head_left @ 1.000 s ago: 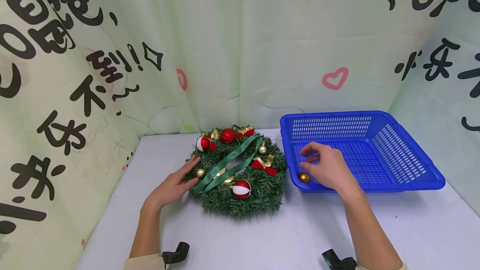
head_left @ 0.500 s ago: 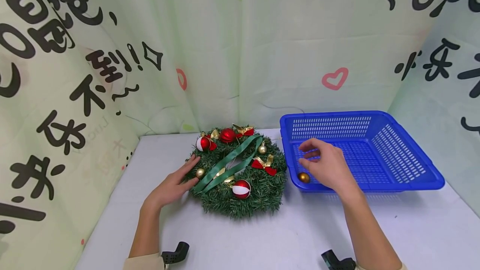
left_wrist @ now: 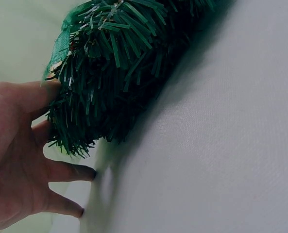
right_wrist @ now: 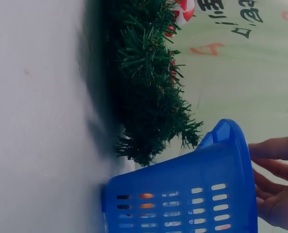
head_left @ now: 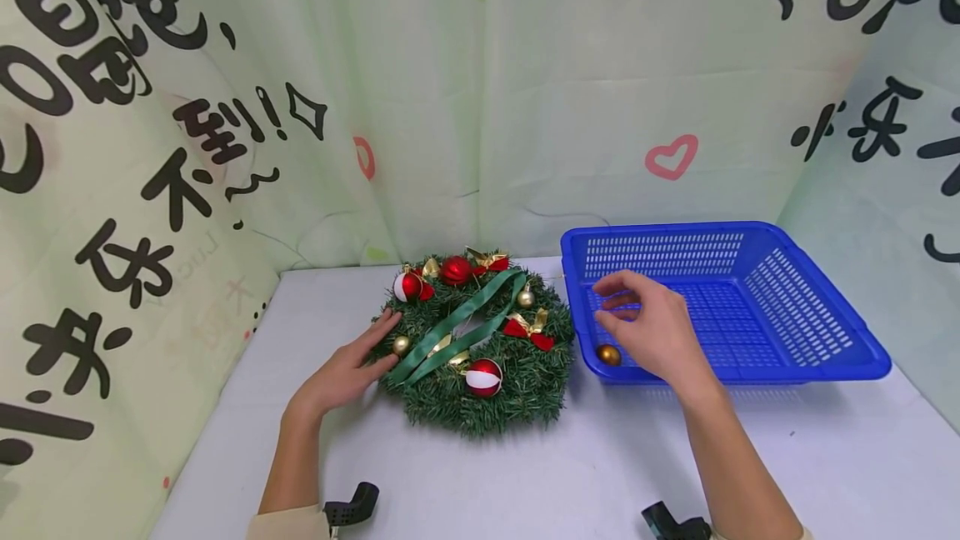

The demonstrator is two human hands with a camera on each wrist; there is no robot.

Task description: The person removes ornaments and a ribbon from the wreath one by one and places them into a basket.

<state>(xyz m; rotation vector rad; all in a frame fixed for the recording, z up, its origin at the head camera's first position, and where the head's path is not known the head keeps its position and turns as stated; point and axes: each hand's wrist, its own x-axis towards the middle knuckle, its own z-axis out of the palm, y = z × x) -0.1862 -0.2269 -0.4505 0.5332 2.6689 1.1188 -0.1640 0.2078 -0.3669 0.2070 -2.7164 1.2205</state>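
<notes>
A green Christmas wreath [head_left: 487,419] lies on the white table, dressed with red-and-white balls, small gold balls, red and gold bows and a green ribbon [head_left: 448,325]. Against its left side my left hand [head_left: 341,373] rests with fingers spread; in the left wrist view the thumb and a finger touch the wreath's edge and two straight fingers reach the tabletop. My right hand [head_left: 660,332] hovers inside the blue plastic basket [head_left: 806,369] near its left wall, fingers loosely bent and nothing between them. Just below the thumb, a gold ball [head_left: 608,354] lies in the basket's near-left corner.
The basket stands close to the wreath's right side. A printed curtain [head_left: 562,107] hangs directly behind the table [head_left: 510,490] and along both sides. Black wrist mounts [head_left: 352,505] show at the cuffs.
My right hand has risen slightly and shifted a little to the left over the basket, away from the gold ball. The left hand and the wreath stay where they were.
</notes>
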